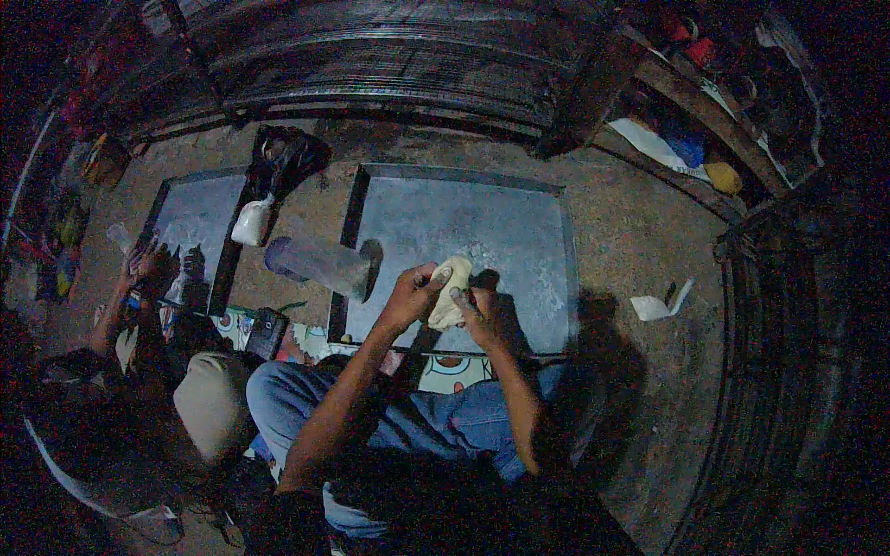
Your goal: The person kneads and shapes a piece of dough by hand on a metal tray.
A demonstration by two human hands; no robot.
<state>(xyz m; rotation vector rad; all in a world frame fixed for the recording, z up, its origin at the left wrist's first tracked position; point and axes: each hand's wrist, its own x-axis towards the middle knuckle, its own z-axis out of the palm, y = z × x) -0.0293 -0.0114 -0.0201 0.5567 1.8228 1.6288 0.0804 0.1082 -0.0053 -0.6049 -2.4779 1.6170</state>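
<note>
Between both hands I hold a pale, soft piece of dough (447, 313), raised above the near part of a shallow metal tray (436, 208). My left hand (410, 296) grips its left side, with the thumb lying across the front. My right hand (479, 318) pinches the right side, its thumb also on the front. The fingers behind the dough are mostly hidden. White, powdery smears mark the tray bottom, and shadows of my hands fall on it. A greyish cylindrical container (320, 266) lies on its side across the tray's left rim.
Left, a co-worker's hands (144, 269) are at a second metal tray (206, 199). A white-filled plastic bag (252, 222) and a black bag (287, 153) lie between the trays. A dark phone-like device (266, 332) is near my knee. White scrap (654, 308) lies right; shelves (686, 171) stand behind.
</note>
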